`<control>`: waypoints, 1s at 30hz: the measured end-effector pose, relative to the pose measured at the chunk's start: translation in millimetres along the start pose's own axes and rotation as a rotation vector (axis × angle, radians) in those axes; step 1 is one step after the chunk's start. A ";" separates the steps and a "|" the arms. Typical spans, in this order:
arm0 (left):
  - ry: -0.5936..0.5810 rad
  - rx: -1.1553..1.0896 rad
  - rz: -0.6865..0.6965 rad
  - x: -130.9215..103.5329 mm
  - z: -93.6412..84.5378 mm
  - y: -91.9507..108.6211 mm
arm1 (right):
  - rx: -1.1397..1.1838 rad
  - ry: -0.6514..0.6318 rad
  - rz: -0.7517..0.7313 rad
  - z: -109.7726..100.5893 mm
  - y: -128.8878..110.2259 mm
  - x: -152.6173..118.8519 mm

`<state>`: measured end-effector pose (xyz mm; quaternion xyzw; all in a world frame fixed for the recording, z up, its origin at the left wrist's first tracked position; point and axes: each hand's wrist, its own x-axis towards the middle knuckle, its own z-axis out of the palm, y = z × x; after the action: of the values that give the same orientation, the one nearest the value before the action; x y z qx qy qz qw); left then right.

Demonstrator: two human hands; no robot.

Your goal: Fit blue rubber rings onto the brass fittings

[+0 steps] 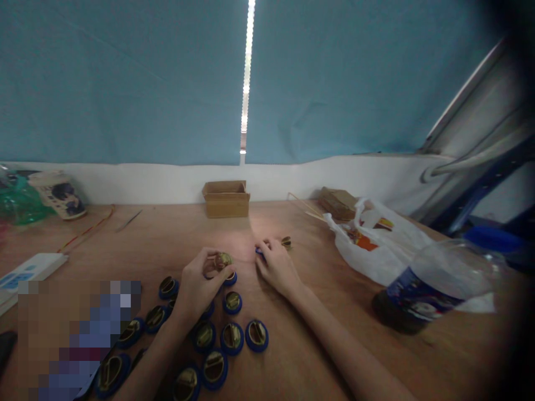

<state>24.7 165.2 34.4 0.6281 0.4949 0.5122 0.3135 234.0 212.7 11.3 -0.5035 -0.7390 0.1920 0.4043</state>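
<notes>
My left hand (pixel 200 283) pinches a gold-coloured metal piece (pixel 224 260) between thumb and fingers, just above the wooden table. My right hand (pixel 274 264) rests on the tabletop, its fingers closed over a small blue piece (pixel 259 250) that is mostly covered. Just beyond the right knuckles lies a loose gold-coloured metal part (pixel 286 242). Around and below my left hand sit several round pieces with blue rims and gold-coloured centres crossed by a bar, among them one disc (pixel 232 302) and another (pixel 256 335). My left forearm hides some of them.
An open cardboard box (pixel 227 201) stands against the back wall. To the right are a white plastic bag (pixel 376 262), a brown package (pixel 337 203) and a cut plastic bottle (pixel 418 295) with dark contents. A patterned cup (pixel 61 195) and a white power strip (pixel 33 273) are at left.
</notes>
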 end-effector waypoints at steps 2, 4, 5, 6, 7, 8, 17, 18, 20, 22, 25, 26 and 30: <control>0.007 -0.097 -0.054 0.5 1.1 1.0 | -0.100 0.040 -0.023 -6.2 10.0 1.8; 0.012 -0.178 -0.101 1.5 2.6 1.0 | -0.168 0.061 -0.047 -7.3 18.1 2.9; 0.012 -0.210 -0.124 2.1 3.2 0.8 | -0.190 0.071 -0.061 -6.6 20.8 3.4; 0.011 -0.239 -0.146 2.8 3.7 0.4 | -0.206 0.083 -0.076 -5.5 22.3 3.9; 0.007 -0.265 -0.169 3.4 4.1 -0.1 | -0.214 0.096 -0.093 -4.3 22.4 4.3; -0.002 -0.288 -0.192 3.9 4.4 -0.9 | -0.216 0.110 -0.111 -3.1 20.9 4.6; -0.168 -0.430 -0.310 2.6 10.5 -8.5 | -0.070 0.162 -0.337 11.9 -45.3 -15.4; -0.172 -0.437 -0.304 2.8 10.2 -7.8 | -0.039 0.143 -0.363 14.4 -51.8 -19.1; -0.171 -0.447 -0.293 3.6 8.7 -5.5 | 0.033 0.100 -0.396 18.2 -59.7 -24.6; -0.166 -0.456 -0.285 4.2 6.9 -2.7 | 0.077 0.077 -0.398 19.8 -61.3 -26.7; -0.172 -0.478 -0.283 4.3 5.4 1.0 | 0.086 0.069 -0.379 19.1 -57.6 -25.5; -0.176 -0.485 -0.285 4.2 5.4 1.9 | 0.087 0.067 -0.376 18.5 -56.3 -24.7; -0.184 -0.502 -0.285 3.6 6.4 4.1 | 0.066 0.094 -0.369 17.1 -53.7 -23.2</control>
<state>32.0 168.1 37.5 0.4989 0.4055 0.5102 0.5713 192.6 171.4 28.8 -0.3544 -0.7924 0.1147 0.4831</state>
